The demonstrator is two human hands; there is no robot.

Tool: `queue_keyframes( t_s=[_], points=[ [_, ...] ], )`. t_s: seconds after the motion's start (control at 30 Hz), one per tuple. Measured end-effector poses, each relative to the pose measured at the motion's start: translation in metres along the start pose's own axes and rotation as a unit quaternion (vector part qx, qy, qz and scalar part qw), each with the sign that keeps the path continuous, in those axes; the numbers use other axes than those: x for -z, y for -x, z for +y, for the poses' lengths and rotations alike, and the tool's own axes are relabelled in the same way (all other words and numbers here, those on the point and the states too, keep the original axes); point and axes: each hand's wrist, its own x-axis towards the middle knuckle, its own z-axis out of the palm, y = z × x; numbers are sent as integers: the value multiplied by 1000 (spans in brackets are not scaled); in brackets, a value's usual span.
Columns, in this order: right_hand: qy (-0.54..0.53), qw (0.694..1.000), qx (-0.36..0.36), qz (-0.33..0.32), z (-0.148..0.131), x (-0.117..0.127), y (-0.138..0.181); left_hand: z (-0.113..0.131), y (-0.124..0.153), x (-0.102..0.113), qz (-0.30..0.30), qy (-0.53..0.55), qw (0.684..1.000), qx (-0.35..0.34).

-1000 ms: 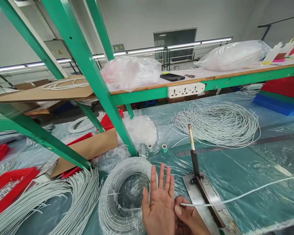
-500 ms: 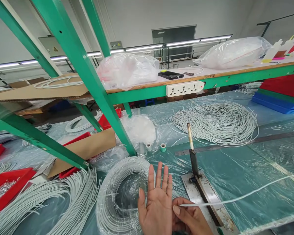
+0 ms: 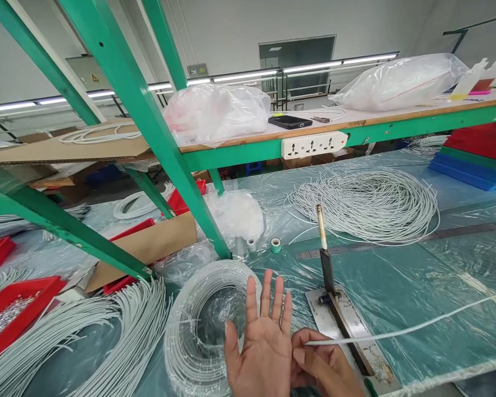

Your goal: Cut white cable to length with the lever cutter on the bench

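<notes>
My left hand (image 3: pixel 261 342) is held up flat, palm toward me, fingers spread, with nothing in it. It hovers over the right edge of a coil of white cable (image 3: pixel 198 325) wrapped in clear film. My right hand (image 3: pixel 320 366) sits beside it, pinching the end of a long white cable (image 3: pixel 400 331) that runs off to the right across the table. The cable passes over a metal lever cutter (image 3: pixel 342 320) whose handle stands raised.
A green steel rack post (image 3: pixel 149 127) slants down just behind the coil. A large loose cable pile (image 3: pixel 367 204), a steel ruler (image 3: pixel 397 242), two small tape rolls (image 3: pixel 276 245), cut cable bundles (image 3: pixel 86 336), red bins (image 3: pixel 12 309) and a power strip (image 3: pixel 313 146) surround the spot.
My left hand has sunk slightly and spread its fingers wider. The view has shifted a little; my right hand keeps its pinch on the cable.
</notes>
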Motion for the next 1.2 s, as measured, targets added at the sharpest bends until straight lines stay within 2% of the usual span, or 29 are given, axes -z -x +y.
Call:
queue_keyframes(
  t_s=[0.23, 0.43, 0.53, 0.7, 0.93, 1.2],
  points=[
    [20, 999, 42, 8, -11, -8, 9, -3, 7, -9, -39, -15, 999, -30],
    [29, 998, 58, 3, -18, -10, 12, -6, 3, -21, 2, -28, 999, -34],
    [31, 998, 52, 6, -21, -12, 13, -6, 1, -25, -3, -13, 1000, -27],
    [20, 999, 38, 10, -24, -14, 15, -5, 1, -24, -8, 0, 1000, -15],
    [5, 1000, 28, -4, -22, -10, 16, -6, 0, -23, 30, -27, 999, -16],
    [11, 999, 32, -8, -19, -8, 15, -9, 5, -21, 35, -36, 999, -8]
  ],
)
